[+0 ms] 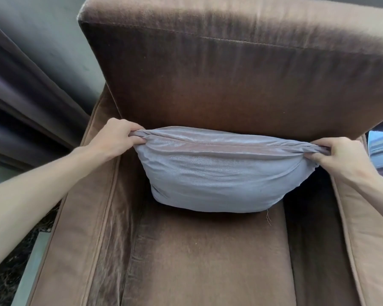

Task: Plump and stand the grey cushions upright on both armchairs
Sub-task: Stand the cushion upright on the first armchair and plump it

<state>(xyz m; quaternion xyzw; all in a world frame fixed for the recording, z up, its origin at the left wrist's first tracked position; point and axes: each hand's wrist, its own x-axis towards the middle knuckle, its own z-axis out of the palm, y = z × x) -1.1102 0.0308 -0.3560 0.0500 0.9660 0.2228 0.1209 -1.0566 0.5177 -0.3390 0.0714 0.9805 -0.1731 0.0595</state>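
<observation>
Scene: a person leans over a brown velvet armchair [208, 250], seen from a head camera looking down at the seat.
Cushion: a pale grey, soft, satin-sheen fabric cushion [221, 173] stands on its lower edge at the back of the seat, its top seam close to the chair's backrest [241, 74] at 12 o'clock; the fabric is creased and the body sags outward toward the viewer.
Left hand: the left hand [117, 140], at 9 o'clock of the cushion, has its grip closed on the cushion's upper left corner, the cloth bunched between thumb and fingers.
Right hand: the right hand [341, 153], at 3 o'clock of the cushion, has its grip closed on the upper right corner, pinching a twisted fold of cloth.
Arms: both bare forearms reach in from the lower corners of the view, crossing above the chair's padded armrests [82, 217].
Seat: the brown seat pad lies bare at 6 o'clock of the cushion; a loose thread hangs at the cushion's lower right edge.
Surroundings: dark pleated curtains [20, 96] hang at 9 o'clock of the chair; dark marbled floor [11, 261] shows at 7 o'clock.
</observation>
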